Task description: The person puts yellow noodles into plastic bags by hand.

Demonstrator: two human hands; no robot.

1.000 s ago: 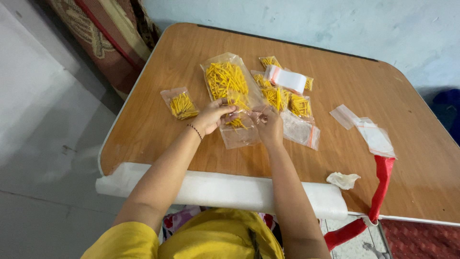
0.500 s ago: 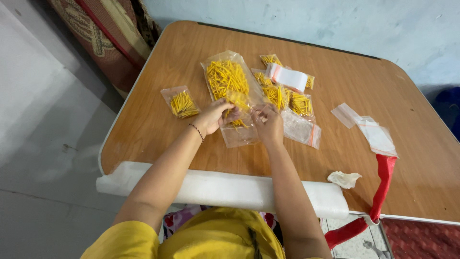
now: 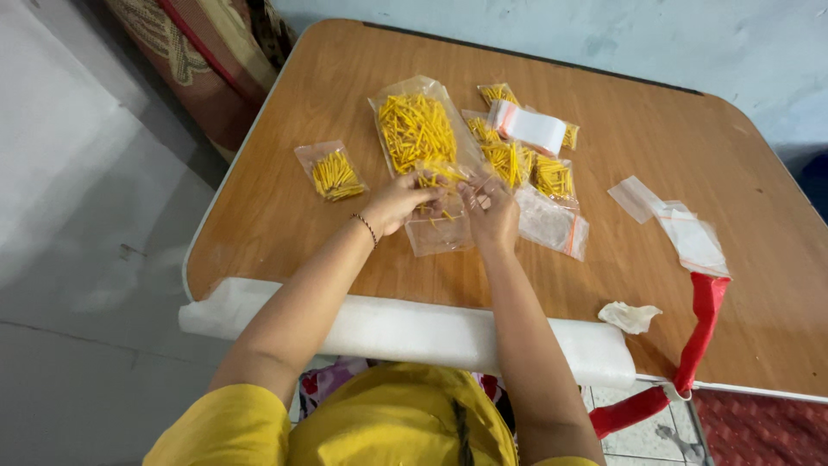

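Hands meet over one small clear bag (image 3: 438, 226) near the middle of the wooden surface (image 3: 707, 147). The left hand (image 3: 398, 201) comes in from the lower left with a thin bracelet at the wrist, fingers curled and pinching the bag's upper edge, where a few yellow sticks (image 3: 435, 177) poke out. The right hand (image 3: 490, 207) reaches straight up from below, fingers bent and closed on the same top edge, so both hands are clamped on that bag, nearly touching each other.

The small clear bag lies flat, long axis running away from the person, mouth toward the far side. It looks mostly empty; can't tell how many sticks are inside.

Right behind it, touching the fingers, sits a big bag of yellow sticks (image 3: 417, 129), angled a bit to the left. Left of the small clear bag, well apart, is a little filled bag (image 3: 332, 173). To its right is a cluster of filled bags (image 3: 535, 173) with a white pack (image 3: 528, 128) on top, then a stack of empty bags (image 3: 552, 223) just beside it. Farther right: more loose empty bags (image 3: 681, 229), a crumpled bit of paper (image 3: 631, 316) and a red strap (image 3: 700, 332) over the surface's edge. A white foam roll (image 3: 405, 328) runs along the near edge, under both forearms.
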